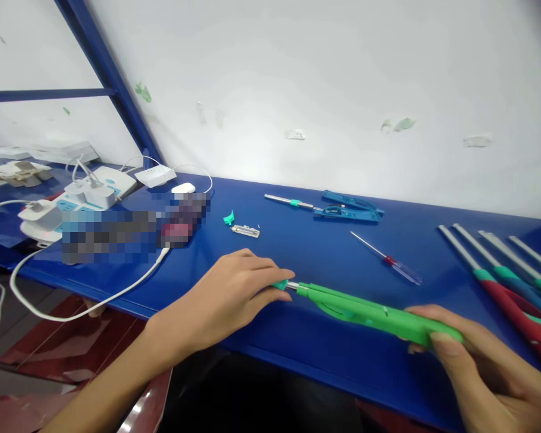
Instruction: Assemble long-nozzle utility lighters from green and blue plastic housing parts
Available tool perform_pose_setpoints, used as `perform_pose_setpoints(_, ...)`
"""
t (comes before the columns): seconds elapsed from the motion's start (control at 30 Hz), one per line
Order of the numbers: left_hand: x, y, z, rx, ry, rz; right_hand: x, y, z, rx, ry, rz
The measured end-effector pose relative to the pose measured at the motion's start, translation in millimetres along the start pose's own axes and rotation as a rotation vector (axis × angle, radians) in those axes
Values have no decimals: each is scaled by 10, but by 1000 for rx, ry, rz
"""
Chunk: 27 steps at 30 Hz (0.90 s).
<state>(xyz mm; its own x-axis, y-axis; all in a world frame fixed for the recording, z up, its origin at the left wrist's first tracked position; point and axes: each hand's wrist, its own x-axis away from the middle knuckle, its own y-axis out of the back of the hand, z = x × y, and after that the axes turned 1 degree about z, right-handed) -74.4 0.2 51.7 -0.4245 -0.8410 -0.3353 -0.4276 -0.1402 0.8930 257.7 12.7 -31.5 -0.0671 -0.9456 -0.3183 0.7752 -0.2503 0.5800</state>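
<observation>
A green long-necked lighter (360, 310) is held level over the front of the blue table. My right hand (482, 361) grips the rear end of its handle between thumb and fingers. My left hand (234, 294) pinches the teal collar (280, 284) at the lighter's front, with a short length of metal tube (293, 286) showing beside it. The rest of the tube is hidden behind my left hand. Past my hands lie a blue opened lighter casing (349, 213), a metal lighter tube (288, 201), a teal trigger piece (228, 218) and a clear fuel reservoir (246, 231).
A screwdriver (401, 269) with a clear handle lies beyond the lighter. Several assembled lighters (518, 300) rest at the right. To the left are a power strip (90, 195), a white cable (112, 299) and a blurred-out object (183, 222). A white wall (333, 78) stands behind the table.
</observation>
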Motion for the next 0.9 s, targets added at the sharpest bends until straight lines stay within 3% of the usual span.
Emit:
perform_pose_setpoints(0.2, -2, -194, -68, -16, -109, -183, -37, -20, -83, 4, 131, -25)
perform_pose_setpoints(0.33, 15, -160, -119, 76, 13, -61, -53, -30, -61, 9, 219, -52)
perform_pose_setpoints(0.43, 34, -110, -134, 151, 60, 20, -61, -20, 20, -13, 277, 17)
perform_pose_setpoints(0.53, 48, -97, -139, 151, 52, 12, -78, -38, 104, -35, 332, 92)
perform_pose_setpoints(0.7, 42, -165, -171, 43, -47, 56, -88, -110, 193, -18, 500, 112)
perform_pose_setpoints(0.9, 39, -228, -198, 10, -177, -96, -45, -76, 218, -23, 567, 129)
